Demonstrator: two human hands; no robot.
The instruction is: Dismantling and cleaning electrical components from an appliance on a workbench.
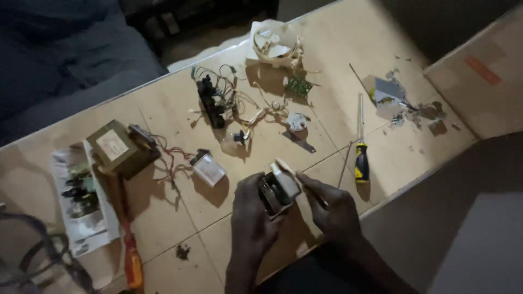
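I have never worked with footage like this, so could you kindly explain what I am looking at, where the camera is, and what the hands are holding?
There is no machine here: one picture, from a camera worn on a person's head, looking down at their two bare hands over a light wooden table. The left hand and right hand hold a small dark and pale electrical part between them. On the table lie a yellow-and-black screwdriver, a boxy transformer with red wires, a small white capacitor-like block, a black wire harness, a broken white plastic housing and an orange-handled screwdriver.
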